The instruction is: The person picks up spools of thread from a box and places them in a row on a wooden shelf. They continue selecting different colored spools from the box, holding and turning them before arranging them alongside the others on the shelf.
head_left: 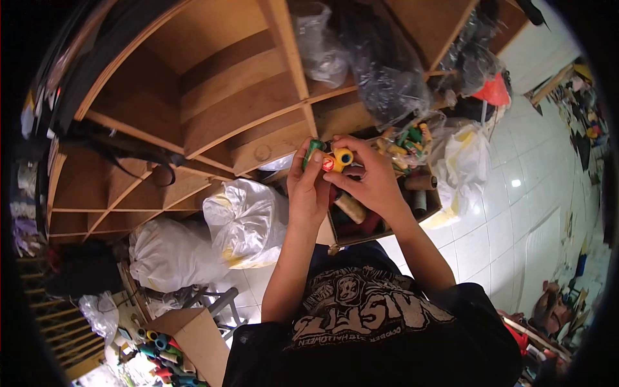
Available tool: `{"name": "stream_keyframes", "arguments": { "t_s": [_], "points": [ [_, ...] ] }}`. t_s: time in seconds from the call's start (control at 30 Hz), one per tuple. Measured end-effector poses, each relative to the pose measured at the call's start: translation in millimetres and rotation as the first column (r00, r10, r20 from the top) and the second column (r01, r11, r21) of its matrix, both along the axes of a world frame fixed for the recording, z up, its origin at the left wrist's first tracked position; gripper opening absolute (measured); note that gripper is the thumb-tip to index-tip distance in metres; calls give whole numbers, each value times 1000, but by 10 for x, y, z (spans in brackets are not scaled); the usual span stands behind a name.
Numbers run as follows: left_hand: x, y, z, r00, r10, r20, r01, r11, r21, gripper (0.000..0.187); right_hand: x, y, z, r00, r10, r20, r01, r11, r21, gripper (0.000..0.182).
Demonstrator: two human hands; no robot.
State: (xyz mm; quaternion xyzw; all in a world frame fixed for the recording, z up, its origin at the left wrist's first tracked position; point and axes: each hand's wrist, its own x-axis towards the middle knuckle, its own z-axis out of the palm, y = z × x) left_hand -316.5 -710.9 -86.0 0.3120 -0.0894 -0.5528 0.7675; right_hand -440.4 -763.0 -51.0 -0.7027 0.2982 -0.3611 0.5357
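Observation:
Both hands meet over a box [380, 237] of thread spools and cones. My left hand [305, 182] is closed around a green thread spool [314, 147], its thumb near a spool end with a red and white label [328, 164]. Beside that, my right hand [373, 178] pinches a yellow thread spool [343, 156], whose dark core hole faces me. The spools are bunched together between my fingertips. Under my right hand, a tan thread cone [350, 208] lies tilted in the box. Several small green and yellow spools [407, 143] sit in clear plastic at the box's far side.
Wooden cubby shelves [242, 119] rise ahead and to the left. Dark plastic bags [387, 71] hang over their right part. Tied white sacks [245, 222] stand at left, another white sack [464, 164] at right. A cardboard box [193, 338] and colourful spools [158, 355] are at lower left.

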Motion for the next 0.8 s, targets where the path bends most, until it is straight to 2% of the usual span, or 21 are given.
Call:
{"name": "stream_keyframes", "arguments": {
  "t_s": [0.1,0.13,0.23,0.27,0.37,0.4,0.5,0.63,0.67,0.73,0.8],
  "points": [
    [341,180,23,998,68,-12,-68,998,-3,43,301,110,-23,989,62,137,-81,988,132,45],
    [442,236,34,996,86,-6,-86,996,-2,40,390,131,-44,990,60,131,-67,997,47,41],
    [854,354,-58,994,96,-53,-97,995,-17,37,680,185,-71,920,102,379,-233,919,317,39],
    [1008,380,-134,991,126,-45,-126,992,16,32,757,203,-17,935,89,342,-209,919,333,35],
    [1350,384,69,979,188,-82,-187,982,26,24,970,184,-11,884,1,467,-258,835,487,32],
    [1462,340,85,968,236,-88,-232,971,55,21,1049,189,10,891,12,454,-251,846,470,30],
    [1852,254,-8,976,117,-186,-119,993,-1,22,1201,119,39,870,53,490,-333,796,506,28],
    [2212,37,-7,997,44,-68,-38,996,77,22,1360,13,-12,928,27,373,-234,820,522,26],
    [2354,-52,-104,998,8,-64,-3,997,83,31,1405,-27,-9,937,8,350,-203,828,523,24],
    [2501,-206,-143,957,99,272,-133,985,108,34,1522,-112,36,934,-43,354,-167,825,541,23],
    [2732,-430,-362,817,228,530,-319,944,85,35,1657,-194,122,909,-110,402,-157,803,575,23]
  ]
}}
